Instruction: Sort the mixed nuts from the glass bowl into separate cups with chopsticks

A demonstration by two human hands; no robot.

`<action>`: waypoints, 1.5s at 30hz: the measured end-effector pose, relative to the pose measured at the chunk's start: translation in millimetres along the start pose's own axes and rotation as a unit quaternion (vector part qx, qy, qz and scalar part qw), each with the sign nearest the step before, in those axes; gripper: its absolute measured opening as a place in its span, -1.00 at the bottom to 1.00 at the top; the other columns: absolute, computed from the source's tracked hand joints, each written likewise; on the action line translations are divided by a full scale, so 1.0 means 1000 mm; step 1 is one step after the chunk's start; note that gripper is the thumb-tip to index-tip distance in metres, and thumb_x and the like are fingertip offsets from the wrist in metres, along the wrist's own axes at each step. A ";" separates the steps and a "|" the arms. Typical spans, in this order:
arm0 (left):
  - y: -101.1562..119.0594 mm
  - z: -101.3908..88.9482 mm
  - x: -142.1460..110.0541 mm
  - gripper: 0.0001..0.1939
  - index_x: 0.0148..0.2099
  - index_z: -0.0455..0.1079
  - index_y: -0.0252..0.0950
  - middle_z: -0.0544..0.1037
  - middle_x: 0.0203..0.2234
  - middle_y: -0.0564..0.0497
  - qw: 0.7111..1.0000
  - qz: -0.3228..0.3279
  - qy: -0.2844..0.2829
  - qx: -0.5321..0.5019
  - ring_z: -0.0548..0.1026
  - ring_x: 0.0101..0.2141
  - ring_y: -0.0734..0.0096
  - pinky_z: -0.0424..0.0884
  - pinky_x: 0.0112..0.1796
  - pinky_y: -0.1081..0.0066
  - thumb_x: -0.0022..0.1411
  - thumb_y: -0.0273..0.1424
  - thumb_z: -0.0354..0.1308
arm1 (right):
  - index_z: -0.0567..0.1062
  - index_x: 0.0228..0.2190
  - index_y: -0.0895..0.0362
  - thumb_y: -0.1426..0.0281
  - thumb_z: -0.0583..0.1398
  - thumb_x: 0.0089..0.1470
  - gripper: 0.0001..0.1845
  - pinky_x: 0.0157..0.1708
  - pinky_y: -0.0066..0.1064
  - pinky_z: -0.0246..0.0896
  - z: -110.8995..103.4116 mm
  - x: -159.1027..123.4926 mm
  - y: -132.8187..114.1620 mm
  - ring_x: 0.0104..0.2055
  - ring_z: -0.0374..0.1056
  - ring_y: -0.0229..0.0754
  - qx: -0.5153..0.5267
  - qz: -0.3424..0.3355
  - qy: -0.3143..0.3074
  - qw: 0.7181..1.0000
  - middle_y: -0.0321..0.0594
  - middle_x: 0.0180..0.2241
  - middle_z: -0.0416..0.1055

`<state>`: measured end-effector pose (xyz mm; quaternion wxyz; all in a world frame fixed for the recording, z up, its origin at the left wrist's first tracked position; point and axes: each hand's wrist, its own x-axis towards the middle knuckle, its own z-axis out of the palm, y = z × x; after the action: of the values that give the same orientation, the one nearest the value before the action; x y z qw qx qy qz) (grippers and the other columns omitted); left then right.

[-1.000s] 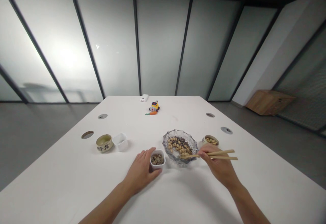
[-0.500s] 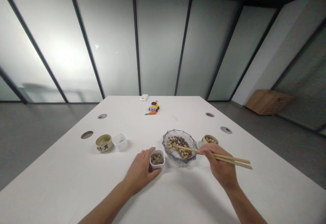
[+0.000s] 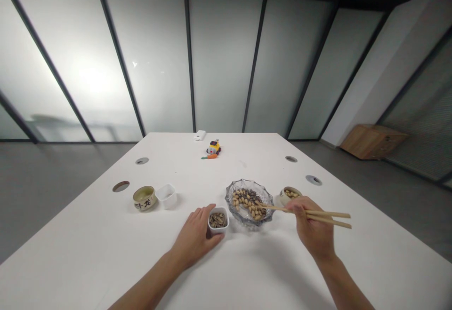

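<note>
Holding the chopsticks (image 3: 275,207): your right hand (image 3: 310,230), just right of the glass bowl (image 3: 264,192), fingers closed round both sticks; tips inside the bowl. Can't tell whether they pinch anything.
Glass bowl: on the worktop (image 3: 106,244), pale nuts (image 3: 257,213) mixed with dark seeds (image 3: 252,195).
White cup (image 3: 220,230): just left of the glass bowl, toward you; slender seeds (image 3: 218,219) inside. Your left hand (image 3: 196,232) touches it, fingers and thumb curved round.
Small ceramic bowl (image 3: 283,199): right of the glass bowl, beyond your right hand; holds nuts.
Lettered bowl (image 3: 144,203): well left of the glass bowl, beside a second white cup (image 3: 167,202).
Change: half a second ago the tips lay left in the glass bowl; now right of its middle, your right hand shifted rightward.
Reading: handling seems still centred there; no nut visibly lifted clear.
</note>
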<state>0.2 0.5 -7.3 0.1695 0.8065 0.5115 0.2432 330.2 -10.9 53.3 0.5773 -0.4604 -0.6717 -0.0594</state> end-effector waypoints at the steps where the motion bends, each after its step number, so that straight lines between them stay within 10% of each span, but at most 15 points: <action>1: 0.000 0.000 0.000 -0.28 0.40 0.28 -0.23 0.59 0.13 -0.22 1.000 0.001 0.000 0.000 0.54 0.14 -0.13 0.42 0.18 -0.01 0.26 -0.29 0.37 | 0.56 -0.50 0.04 0.03 0.12 0.47 -0.43 -0.40 -0.34 0.38 -0.001 0.000 0.002 -0.46 0.48 -0.16 -0.011 -0.004 -0.012 1.000 -0.25 -0.53 0.53; 45: 0.000 0.000 0.000 -0.29 0.40 0.29 -0.23 0.58 0.17 -0.24 1.000 0.000 -0.001 -0.002 0.54 0.16 -0.17 0.41 0.19 -0.06 0.27 -0.27 0.37 | 0.56 -0.49 0.02 0.09 0.20 0.41 -0.54 -0.42 -0.32 0.42 -0.001 -0.005 -0.001 -0.45 0.50 -0.13 0.009 0.038 -0.113 0.993 -0.23 -0.48 0.57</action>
<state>0.3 0.9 -7.4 0.1718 0.8065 0.5108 0.2433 329.8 -14.9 49.6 0.5038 -0.4840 -0.7152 0.0214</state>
